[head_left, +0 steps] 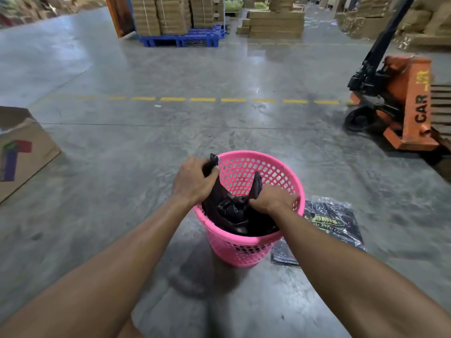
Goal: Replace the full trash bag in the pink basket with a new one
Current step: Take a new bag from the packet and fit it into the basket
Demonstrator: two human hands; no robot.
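Note:
A pink perforated basket (pixel 266 172) stands on the concrete floor in front of me. Inside it sits a black trash bag (pixel 231 213), bunched together at the top. My left hand (pixel 192 179) is closed around one gathered end of the bag at the basket's left rim. My right hand (pixel 271 198) grips the other end, which sticks up over the middle of the basket. A flat plastic pack of new black bags (pixel 332 220) lies on the floor just right of the basket.
A cardboard box (pixel 22 147) sits on the floor to the left. An orange pallet jack (pixel 405 103) stands at the right. Stacked cartons on a blue pallet (pixel 185 37) are far ahead, beyond a dashed yellow floor line (pixel 202 99).

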